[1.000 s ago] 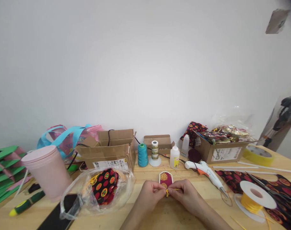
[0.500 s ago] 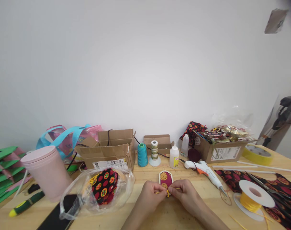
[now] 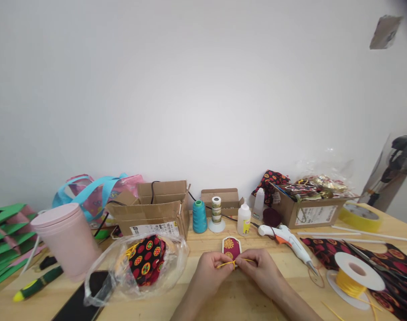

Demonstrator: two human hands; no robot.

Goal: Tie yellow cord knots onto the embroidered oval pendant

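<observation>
Both hands meet at the lower end of a small maroon sachet (image 3: 231, 246) with a white border and gold flower patterns, which lies on the table. My left hand (image 3: 214, 268) pinches a thin yellow cord (image 3: 225, 264) between thumb and forefinger. Close beside it, my right hand (image 3: 257, 266) is closed on the same cord, whose end sticks out over the fingers. The cord crosses between the fingertips at the sachet's bottom edge. My fingers hide that lower edge, so how the cord is fixed there cannot be seen.
A glue bottle (image 3: 244, 218), a teal thread cone (image 3: 199, 216) and a ribbon spool (image 3: 216, 214) stand behind. On the right are a glue gun (image 3: 288, 243), a yellow cord spool (image 3: 359, 269) and a filled box (image 3: 310, 211). A plastic bag (image 3: 175, 258) and pink canister (image 3: 64, 240) stand left.
The yellow cord now shows drawn out across the fingertips to both sides, where before it was bunched between them. My hands have stayed in nearly the same place.
</observation>
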